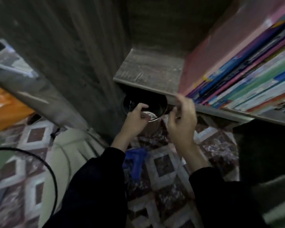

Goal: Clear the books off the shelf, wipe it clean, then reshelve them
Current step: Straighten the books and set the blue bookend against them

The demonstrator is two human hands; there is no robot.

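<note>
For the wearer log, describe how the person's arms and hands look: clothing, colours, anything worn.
Both arms are covered by long, loose, plain black fabric sleeves, the left sleeve and the right sleeve, ending at the wrists. The left hand and right hand are bare, without gloves. No watch, ring or bracelet shows, though the picture is blurred.

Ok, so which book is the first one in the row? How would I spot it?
Find the grey wooden shelf and follow it right to the row of colourful books. At the row's left end, beside the bare stretch of shelf, stands the big pink book. Its plain pink cover shows, while its neighbours show only thin colourful edges.
</note>
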